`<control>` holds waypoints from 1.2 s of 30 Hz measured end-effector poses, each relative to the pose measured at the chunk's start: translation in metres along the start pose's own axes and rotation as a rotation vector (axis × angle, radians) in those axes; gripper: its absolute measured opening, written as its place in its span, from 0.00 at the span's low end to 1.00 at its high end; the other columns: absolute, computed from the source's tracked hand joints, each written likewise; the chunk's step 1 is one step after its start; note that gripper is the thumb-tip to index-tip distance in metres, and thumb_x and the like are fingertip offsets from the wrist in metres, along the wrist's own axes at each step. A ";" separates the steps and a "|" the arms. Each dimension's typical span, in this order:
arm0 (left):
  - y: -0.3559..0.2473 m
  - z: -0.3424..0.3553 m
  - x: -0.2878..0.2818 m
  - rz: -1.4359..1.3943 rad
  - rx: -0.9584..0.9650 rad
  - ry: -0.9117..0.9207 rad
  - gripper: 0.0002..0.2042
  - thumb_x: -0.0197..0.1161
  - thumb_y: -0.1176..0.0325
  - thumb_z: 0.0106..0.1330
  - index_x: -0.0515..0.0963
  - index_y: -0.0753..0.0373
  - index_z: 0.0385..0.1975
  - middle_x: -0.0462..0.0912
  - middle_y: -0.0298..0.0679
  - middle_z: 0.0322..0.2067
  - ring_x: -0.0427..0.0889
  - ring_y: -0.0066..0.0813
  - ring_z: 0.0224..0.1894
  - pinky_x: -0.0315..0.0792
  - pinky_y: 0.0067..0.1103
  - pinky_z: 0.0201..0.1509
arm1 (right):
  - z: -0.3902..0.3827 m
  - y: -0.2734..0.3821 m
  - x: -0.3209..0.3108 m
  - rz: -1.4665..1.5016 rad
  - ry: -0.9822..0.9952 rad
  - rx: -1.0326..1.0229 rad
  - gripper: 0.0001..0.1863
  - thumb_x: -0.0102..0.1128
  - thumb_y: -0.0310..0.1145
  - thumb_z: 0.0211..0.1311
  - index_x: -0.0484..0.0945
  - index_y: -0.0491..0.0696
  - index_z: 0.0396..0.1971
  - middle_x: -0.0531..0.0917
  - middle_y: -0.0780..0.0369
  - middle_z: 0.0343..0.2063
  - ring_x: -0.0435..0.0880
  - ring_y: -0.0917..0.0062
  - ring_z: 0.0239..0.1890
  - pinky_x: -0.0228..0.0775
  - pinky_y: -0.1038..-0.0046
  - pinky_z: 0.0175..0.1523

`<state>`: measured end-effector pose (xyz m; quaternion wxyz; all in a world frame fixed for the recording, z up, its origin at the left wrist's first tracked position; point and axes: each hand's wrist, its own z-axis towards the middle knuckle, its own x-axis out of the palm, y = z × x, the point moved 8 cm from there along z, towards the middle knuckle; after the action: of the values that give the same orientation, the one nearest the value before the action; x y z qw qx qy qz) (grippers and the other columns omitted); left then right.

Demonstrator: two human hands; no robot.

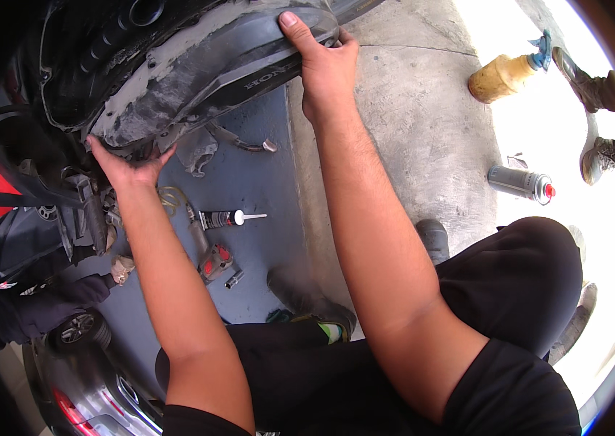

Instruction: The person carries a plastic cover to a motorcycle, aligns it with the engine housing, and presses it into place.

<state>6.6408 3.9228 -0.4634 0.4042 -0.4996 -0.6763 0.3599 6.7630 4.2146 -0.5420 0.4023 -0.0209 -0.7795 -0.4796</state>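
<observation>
A long, dusty black engine side cover (198, 91) spans the upper middle, tilted up to the right, next to the dark open part of a vehicle (97, 54). My left hand (133, 168) grips its lower left end, thumb at the rim and fingers partly hidden underneath. At the upper right end, my right hand (328, 69) is closed round the cover, thumb on top and the other fingers mostly behind the edge. Whether the cover touches the vehicle I cannot tell.
Below lie a sealant tube (220, 219), an impact wrench (212, 258), a socket (234, 279) and a curved lever (249, 146). A spray can (518, 182) and yellowish spray bottle (500, 78) are at right, near other people's shoes (598, 160). Another person's dark sleeve (60, 305) shows at left.
</observation>
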 end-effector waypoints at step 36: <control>0.008 0.006 0.000 -0.055 0.028 -0.097 0.54 0.51 0.17 0.53 0.54 0.42 0.78 0.49 0.42 0.79 0.46 0.55 0.79 0.47 0.68 0.70 | -0.004 -0.036 0.002 0.202 -0.095 0.164 0.68 0.89 0.46 0.42 0.44 0.34 0.70 0.67 0.46 0.63 0.70 0.62 0.66 0.66 0.65 0.70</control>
<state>6.6387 3.9240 -0.4726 0.3879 -0.4569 -0.7035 0.3819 6.7493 4.1912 -0.5662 0.4114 -0.0890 -0.8283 -0.3698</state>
